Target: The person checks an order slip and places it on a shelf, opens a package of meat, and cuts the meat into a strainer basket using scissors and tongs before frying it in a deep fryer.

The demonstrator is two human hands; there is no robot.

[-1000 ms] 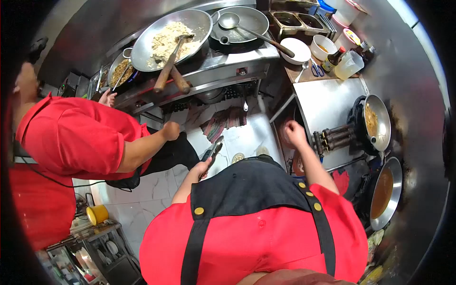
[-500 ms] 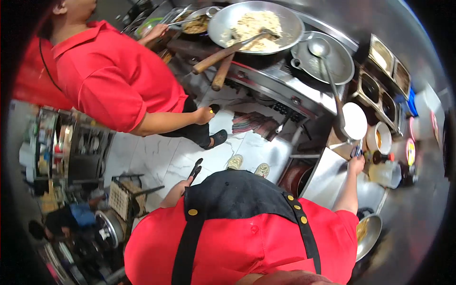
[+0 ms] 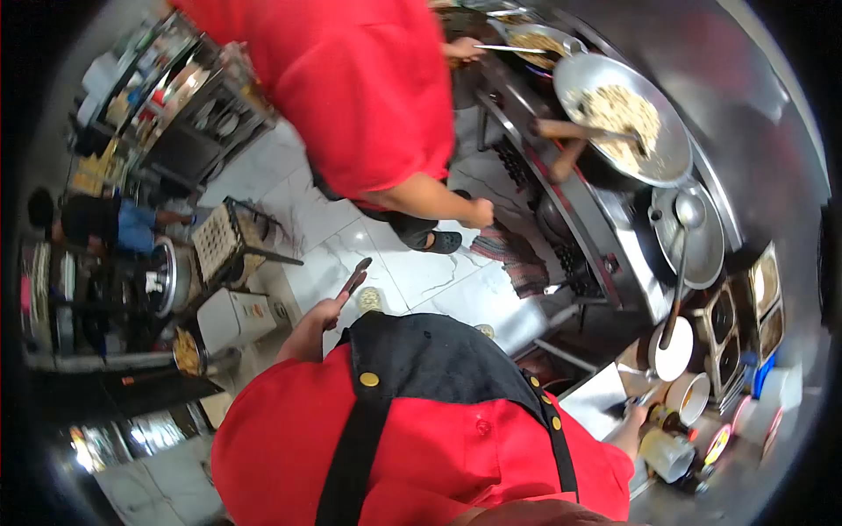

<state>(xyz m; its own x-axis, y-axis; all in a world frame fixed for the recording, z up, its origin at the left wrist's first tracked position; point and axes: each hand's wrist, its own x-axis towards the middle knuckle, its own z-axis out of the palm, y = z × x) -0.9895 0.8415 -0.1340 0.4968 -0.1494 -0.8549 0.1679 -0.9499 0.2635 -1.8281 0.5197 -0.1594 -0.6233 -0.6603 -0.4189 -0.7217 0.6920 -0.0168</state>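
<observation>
My left hand [image 3: 328, 312] is closed around dark tongs [image 3: 355, 277], which point forward over the tiled floor. On the right, my right hand [image 3: 631, 426] rests at the metal counter [image 3: 593, 401], its fingers closed at a small dark item too unclear to name. Close to it are a brown bottle [image 3: 668, 419] with a red cap, a translucent plastic jug [image 3: 665, 456] and a white bowl [image 3: 688, 396]. A long-handled ladle [image 3: 689, 212] lies with its head in an empty wok [image 3: 707, 245], its handle reaching over a white container [image 3: 671, 351].
A co-worker in a red shirt [image 3: 368, 96] stands ahead, by the stove. There, a large wok [image 3: 680, 131] holds pale food and a wooden-handled spatula [image 3: 605, 133]. A striped cloth [image 3: 517, 259] lies on the floor. A stool [image 3: 221, 238] and white bin [image 3: 235, 319] stand left.
My view has turned left, so the stove and counter appear further right and lower. My left hand with the tongs has extended out. The pan at lower right has left the view.
</observation>
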